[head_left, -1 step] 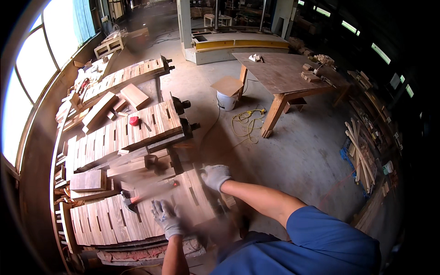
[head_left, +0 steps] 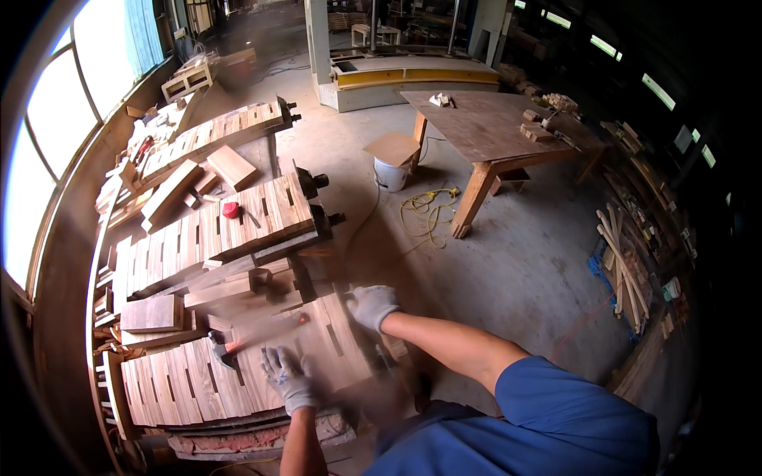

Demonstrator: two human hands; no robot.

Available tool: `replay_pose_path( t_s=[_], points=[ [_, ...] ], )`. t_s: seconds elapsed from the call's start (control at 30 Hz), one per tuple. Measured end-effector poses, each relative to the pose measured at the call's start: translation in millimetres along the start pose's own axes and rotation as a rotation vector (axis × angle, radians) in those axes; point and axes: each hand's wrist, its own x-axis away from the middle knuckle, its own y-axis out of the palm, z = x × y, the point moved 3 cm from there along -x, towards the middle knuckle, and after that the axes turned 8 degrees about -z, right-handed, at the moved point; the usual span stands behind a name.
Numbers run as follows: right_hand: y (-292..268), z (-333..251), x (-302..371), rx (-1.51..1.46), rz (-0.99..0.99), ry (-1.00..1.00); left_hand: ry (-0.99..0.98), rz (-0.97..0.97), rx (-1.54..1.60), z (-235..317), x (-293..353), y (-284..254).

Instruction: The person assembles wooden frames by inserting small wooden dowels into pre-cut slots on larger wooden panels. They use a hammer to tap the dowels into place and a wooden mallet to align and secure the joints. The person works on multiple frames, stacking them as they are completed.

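Note:
My left hand, in a light grey work glove, lies with its fingers spread on the nearest slotted wooden panel, which is made of strips set side by side. Just left of it rests a hammer with a dark head; its reddish handle is blurred. At the panel's right end is my right hand, also gloved, its fingers curled. Whatever they close round is hidden by the glove and a smear over the picture.
Beyond lie two similar panels, the middle one carrying a red tape measure. Loose wooden blocks sit between them. On the floor are a white bucket and a yellow cord. A wooden table stands at the far right.

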Motion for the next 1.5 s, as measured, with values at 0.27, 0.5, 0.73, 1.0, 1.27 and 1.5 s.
replay_pose_path(
  t_s=[0.27, 0.5, 0.73, 1.0, 1.27, 1.5],
  points=[
    [-3, -6, 2, 0.023, -0.003, -0.018, -0.006, -0.022, -0.010, -11, 0, 6],
    [12, 0, -9, -0.004, 0.014, 0.015, -0.021, -0.013, -0.010, 16, 3, -12],
    [9, 1, -4, -0.011, 0.108, -0.002, 0.001, -0.036, -0.059, -9, -4, 17],
    [-6, -13, 1, -0.047, 0.051, -0.010, 0.023, -0.009, -0.083, -24, -4, 22],
    [-4, 1, -2, 0.015, 0.052, 0.039, -0.011, -0.034, -0.011, 13, -1, -9],
    [-7, -2, -1, -0.050, 0.095, 0.032, 0.006, 0.009, -0.033, -13, -4, 12]
  ],
)
